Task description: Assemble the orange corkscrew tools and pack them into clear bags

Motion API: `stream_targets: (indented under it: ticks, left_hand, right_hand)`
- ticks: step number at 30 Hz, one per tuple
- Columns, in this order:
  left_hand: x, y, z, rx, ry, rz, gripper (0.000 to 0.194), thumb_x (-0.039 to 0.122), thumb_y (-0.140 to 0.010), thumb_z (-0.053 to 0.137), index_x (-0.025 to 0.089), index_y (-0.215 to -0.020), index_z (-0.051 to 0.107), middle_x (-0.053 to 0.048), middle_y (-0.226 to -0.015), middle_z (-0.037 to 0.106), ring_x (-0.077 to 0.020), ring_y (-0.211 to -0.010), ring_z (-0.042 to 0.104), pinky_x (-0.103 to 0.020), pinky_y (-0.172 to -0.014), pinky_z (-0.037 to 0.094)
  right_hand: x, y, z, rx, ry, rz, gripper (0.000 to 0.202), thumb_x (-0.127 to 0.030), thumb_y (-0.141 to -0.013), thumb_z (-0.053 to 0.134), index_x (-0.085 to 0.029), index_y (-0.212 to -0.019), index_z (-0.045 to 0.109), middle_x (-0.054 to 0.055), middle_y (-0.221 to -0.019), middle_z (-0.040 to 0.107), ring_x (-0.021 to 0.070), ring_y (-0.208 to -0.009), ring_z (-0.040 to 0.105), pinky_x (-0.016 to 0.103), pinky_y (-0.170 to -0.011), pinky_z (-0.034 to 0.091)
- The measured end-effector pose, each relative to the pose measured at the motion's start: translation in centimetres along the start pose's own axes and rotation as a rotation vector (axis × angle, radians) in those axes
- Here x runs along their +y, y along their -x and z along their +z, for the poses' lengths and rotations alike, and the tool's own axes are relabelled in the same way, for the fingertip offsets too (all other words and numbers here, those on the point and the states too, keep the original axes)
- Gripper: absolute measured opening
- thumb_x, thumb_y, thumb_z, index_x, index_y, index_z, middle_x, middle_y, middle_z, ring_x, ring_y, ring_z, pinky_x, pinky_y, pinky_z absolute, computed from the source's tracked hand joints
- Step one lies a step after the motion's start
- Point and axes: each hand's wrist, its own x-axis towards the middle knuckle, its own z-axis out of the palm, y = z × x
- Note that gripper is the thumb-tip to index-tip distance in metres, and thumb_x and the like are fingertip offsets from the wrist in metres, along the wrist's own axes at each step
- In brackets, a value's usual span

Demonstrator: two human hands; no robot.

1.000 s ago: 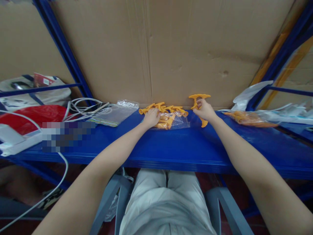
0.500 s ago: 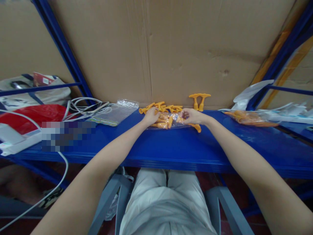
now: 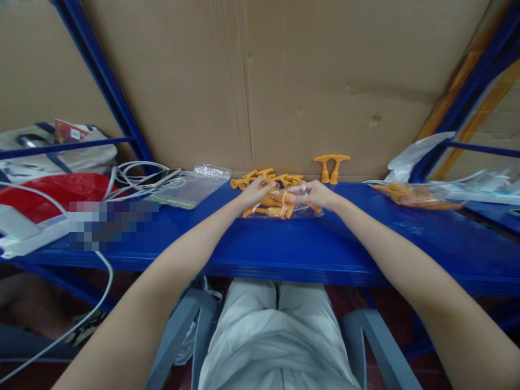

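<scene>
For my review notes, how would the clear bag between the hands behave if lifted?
The clear bag would probably sag, its film looking thin and wrinkled. The orange pieces inside look rigid and lie at mixed angles, so may shift.

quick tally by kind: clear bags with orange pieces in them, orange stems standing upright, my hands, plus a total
clear bags with orange pieces: 2
upright orange stems: 2
bare hands: 2
total: 6
loose orange pile left out, too overlapped to count
</scene>
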Motion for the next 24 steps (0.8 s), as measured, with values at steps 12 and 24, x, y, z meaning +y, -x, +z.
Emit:
stream_targets:
  ticks: [12, 24]
  left_hand:
    - [0.3, 0.7, 0.2, -0.101, -0.152, 0.097, 0.053, 0.058, -0.085, 0.057, 0.016, -0.118, 0.060, -0.014, -0.132, 0.060, -0.0304, -0.129, 0.051, -0.046, -0.111, 0.036]
    - [0.1, 0.4, 0.4, -0.093, -0.157, 0.102, 0.048, 0.049, -0.083, 0.062, 0.018, -0.119, 0.061, -0.011, -0.130, 0.061, -0.0312, -0.128, 0.051, -0.049, -0.112, 0.035]
  right_hand:
    - [1.0, -0.6, 0.2, -0.045, 0.164, -0.146, 0.036, -0.042, -0.076, 0.076, -0.018, -0.103, 0.077, 0.010, -0.111, 0.074, 0.0256, -0.108, 0.067, 0.045, -0.100, 0.049]
    - [-2.6, 0.5, -1.8, -0.005, 0.689, 0.038, 0.022, -0.022, -0.085, 0.063, -0.017, -0.099, 0.079, 0.007, -0.095, 0.076, 0.0206, -0.087, 0.070, 0.032, -0.083, 0.052]
